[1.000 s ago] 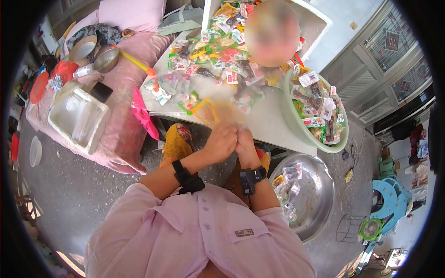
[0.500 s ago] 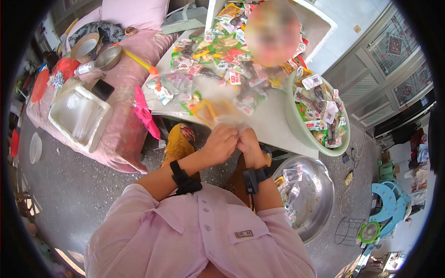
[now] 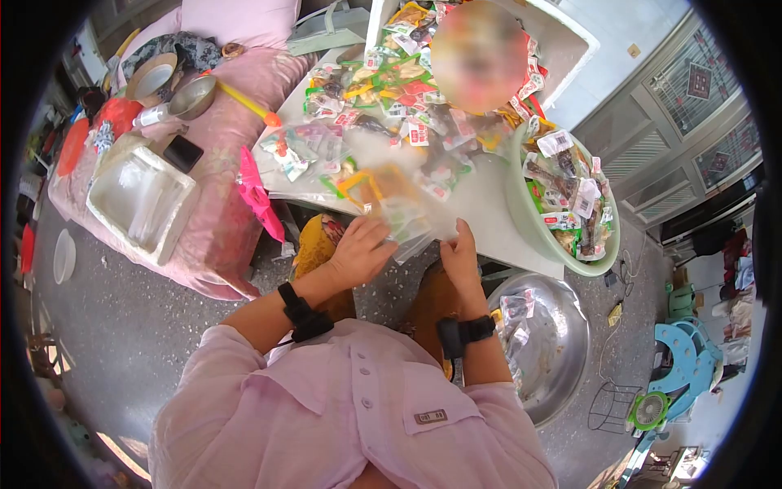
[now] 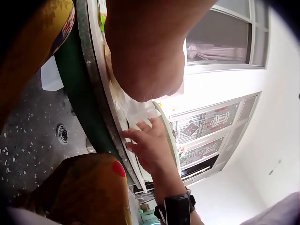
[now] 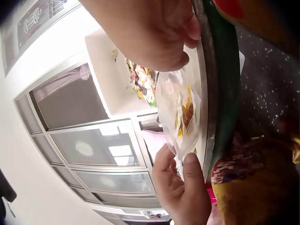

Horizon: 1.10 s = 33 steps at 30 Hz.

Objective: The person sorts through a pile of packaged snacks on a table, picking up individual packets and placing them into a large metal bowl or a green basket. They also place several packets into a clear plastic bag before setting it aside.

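Note:
A clear plastic bag (image 3: pixel 410 222) hangs over the table's front edge, with its side pinched by my left hand (image 3: pixel 362 248). The right wrist view shows the left hand (image 5: pixel 183 190) gripping the bag (image 5: pixel 168 105) between thumb and fingers; a yellow-edged packet (image 5: pixel 187 115) with brown contents shows in or behind the plastic. My right hand (image 3: pixel 462 259) is just right of the bag, fingers raised. In the left wrist view the right hand (image 4: pixel 152 145) has its fingers spread and loosely bent, with nothing seen gripped.
Packets (image 3: pixel 399 77) are heaped on the white table (image 3: pixel 489 196) and in a foam box (image 3: pixel 570 49). A green basin (image 3: pixel 521 220) full of packets stands at right, a metal basin (image 3: pixel 562 350) below. An empty foam box (image 3: pixel 175 224) rests on the pink bed (image 3: pixel 224 196).
My hands were close together at the bag's edge and are now apart, the left moved left with the bag, the right moved right. More of the clear bag shows between them.

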Available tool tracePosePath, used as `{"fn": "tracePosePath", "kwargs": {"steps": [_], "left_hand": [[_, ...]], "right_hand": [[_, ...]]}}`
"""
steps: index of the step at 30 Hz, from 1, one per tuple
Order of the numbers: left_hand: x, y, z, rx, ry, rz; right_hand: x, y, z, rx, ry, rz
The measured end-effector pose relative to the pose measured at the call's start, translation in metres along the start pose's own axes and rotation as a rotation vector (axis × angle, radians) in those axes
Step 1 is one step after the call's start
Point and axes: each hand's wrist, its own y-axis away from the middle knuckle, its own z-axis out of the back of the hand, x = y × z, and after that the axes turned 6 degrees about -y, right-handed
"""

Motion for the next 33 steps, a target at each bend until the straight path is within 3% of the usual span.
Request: {"fn": "tracePosePath", "kwargs": {"steps": [4, 10, 12, 13, 16, 17, 20, 24, 27, 30, 33], "left_hand": [[0.003, -0.011, 0.002, 0.064, 0.036, -0.023], [0.013, -0.029, 0.007, -0.053, 0.182, 0.033], [0.020, -0.046, 0.016, -0.170, 0.281, 0.087], [0.027, -0.054, 0.023, -0.127, 0.343, 0.110], [0.031, -0.076, 0.042, -0.102, 0.566, 0.425], [0.034, -0.082, 0.049, -0.065, 0.783, 0.524], [0.036, -0.091, 0.055, -0.125, 0.975, 0.547], [0.019, -0.088, 0.061, -0.070, 1.231, 0.624], [-0.002, -0.081, 0.064, 0.010, 1.303, 0.557], [-0.014, -0.079, 0.062, 0.019, 1.203, 0.507], [-0.017, -0.080, 0.064, 0.013, 1.162, 0.527]], "right_hand": [[0.005, -0.008, -0.002, 0.133, 0.344, 0.370], [0.009, -0.028, 0.001, 0.123, 0.490, 0.554], [0.019, -0.033, 0.003, 0.058, 0.413, 0.630], [0.028, -0.036, 0.006, 0.026, 0.374, 0.671], [0.064, -0.043, 0.022, 0.079, 0.159, 0.523], [0.083, -0.043, 0.030, 0.086, 0.134, 0.480], [0.123, -0.039, 0.051, 0.188, 0.086, 0.299], [0.132, -0.028, 0.064, 0.309, 0.022, 0.206], [0.145, -0.012, 0.064, 0.438, -0.056, 0.130], [0.154, -0.005, 0.061, 0.577, 0.063, 0.179], [0.148, -0.006, 0.057, 0.456, 0.072, 0.326]]}}
